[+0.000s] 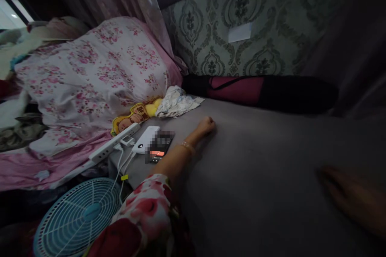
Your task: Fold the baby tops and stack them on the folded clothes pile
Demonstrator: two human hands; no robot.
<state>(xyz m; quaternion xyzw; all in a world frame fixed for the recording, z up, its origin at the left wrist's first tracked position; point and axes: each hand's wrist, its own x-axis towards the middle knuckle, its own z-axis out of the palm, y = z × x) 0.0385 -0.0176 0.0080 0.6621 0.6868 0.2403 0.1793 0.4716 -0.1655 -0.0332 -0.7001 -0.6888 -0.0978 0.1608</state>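
Spreading across the centre and right, the grey surface (256,164) looks plain and smooth; near right, the right hand (351,192) is too blurred to tell finger spread or grip; farther left, the left hand (207,125) curls fist-like, nothing visible in it.

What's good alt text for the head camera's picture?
A person's curled left hand and blurred right hand appear against a grey surface. Left of them lie a phone, a white device and a power strip; a blue fan is lower left.
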